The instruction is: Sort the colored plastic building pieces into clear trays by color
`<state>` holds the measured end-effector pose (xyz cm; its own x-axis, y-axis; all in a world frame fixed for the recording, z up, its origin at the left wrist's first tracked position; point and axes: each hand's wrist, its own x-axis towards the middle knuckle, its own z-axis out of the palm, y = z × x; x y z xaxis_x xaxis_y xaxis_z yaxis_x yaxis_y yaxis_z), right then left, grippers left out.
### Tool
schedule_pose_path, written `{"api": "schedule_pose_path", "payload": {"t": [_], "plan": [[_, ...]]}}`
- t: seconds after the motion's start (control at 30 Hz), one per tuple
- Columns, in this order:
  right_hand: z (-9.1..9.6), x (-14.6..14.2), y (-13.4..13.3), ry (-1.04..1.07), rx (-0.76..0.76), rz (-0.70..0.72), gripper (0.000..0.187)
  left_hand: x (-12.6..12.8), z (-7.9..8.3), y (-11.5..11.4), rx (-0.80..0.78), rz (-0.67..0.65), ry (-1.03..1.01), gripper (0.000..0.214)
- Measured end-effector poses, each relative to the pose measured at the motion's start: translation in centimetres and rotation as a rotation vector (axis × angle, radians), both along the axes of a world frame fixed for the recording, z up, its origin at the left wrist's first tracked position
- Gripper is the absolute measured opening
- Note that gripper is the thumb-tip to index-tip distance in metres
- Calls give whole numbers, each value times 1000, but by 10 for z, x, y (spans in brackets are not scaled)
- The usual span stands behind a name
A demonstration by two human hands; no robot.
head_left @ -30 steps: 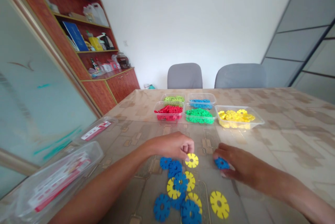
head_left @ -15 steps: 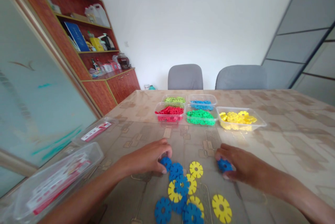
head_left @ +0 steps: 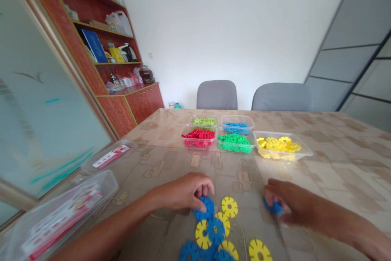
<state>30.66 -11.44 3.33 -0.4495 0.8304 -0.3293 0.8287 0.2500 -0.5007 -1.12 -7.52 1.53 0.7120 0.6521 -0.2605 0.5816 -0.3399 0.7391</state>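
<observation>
My left hand (head_left: 186,191) is closed in a pinch on a blue gear-shaped disc (head_left: 205,208) at the top of a pile of blue and yellow discs (head_left: 214,230) lying near the table's front edge. A single yellow disc (head_left: 229,207) lies just right of that hand. Further right, my right hand (head_left: 287,203) curls around another blue disc (head_left: 274,208), holding it close to the tabletop. Both forearms reach in from the bottom of the view.
Clear tubs stand mid-table: red pieces (head_left: 198,134), green pieces (head_left: 234,142), yellow discs (head_left: 279,145), lime pieces (head_left: 204,121), blue pieces (head_left: 236,124). Two clear lidded boxes (head_left: 61,208) lie at the left. Two grey chairs (head_left: 216,95) stand behind the table; a wooden shelf unit (head_left: 119,65) is at the left.
My left hand let go of the yellow disc, shifted left and took hold of a blue disc on the pile. My right hand drifted slightly right with its blue disc. The camera tilted up.
</observation>
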Motion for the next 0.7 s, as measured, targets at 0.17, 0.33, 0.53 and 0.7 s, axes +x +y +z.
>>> {"api": "schedule_pose_path", "payload": {"t": [0.17, 0.33, 0.53, 0.7], "plan": [[-1, 2, 1, -6, 27, -3, 33, -4, 1, 1, 107, -91, 67, 42], [-3, 7, 7, 16, 71, -19, 32, -4, 5, 2, 111, -142, 86, 36], [-8, 8, 12, 69, 13, -34, 28, -9, 6, -2, -111, -31, 37, 29], [-18, 14, 18, 133, 0, -64, 29, -14, 0, 3, -240, 137, -220, 17]]}}
